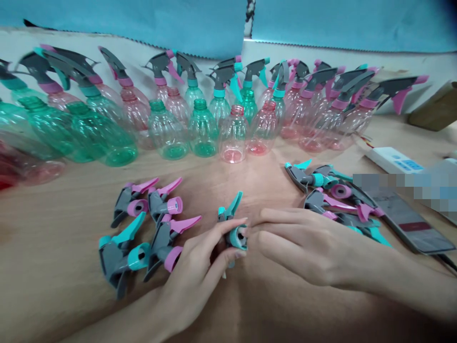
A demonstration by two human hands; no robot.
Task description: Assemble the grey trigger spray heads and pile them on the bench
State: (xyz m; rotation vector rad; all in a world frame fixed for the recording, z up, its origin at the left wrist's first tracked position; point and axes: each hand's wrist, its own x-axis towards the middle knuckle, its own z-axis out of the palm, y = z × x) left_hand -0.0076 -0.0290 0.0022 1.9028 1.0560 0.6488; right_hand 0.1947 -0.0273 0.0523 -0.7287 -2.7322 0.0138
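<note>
My left hand (198,264) is wrapped round a grey-and-teal trigger spray head (234,237), its collar opening turned toward my right hand. At that opening my right hand (303,247) has its fingertips pinched together; whatever is between them is too small and hidden to make out. Left of my left hand lie several loose spray heads, among them a teal one (119,259) and a pink one (166,205). Beyond my right hand is another pile of spray heads, grey with teal or pink parts, including a pink-collared one (341,191).
Open-necked clear bottles, green (203,133) and pink (233,138), stand in a row behind. Further back are bottles with spray heads fitted (223,85). A phone (407,214), a white power strip (394,159) and a brown box (435,107) are on the right.
</note>
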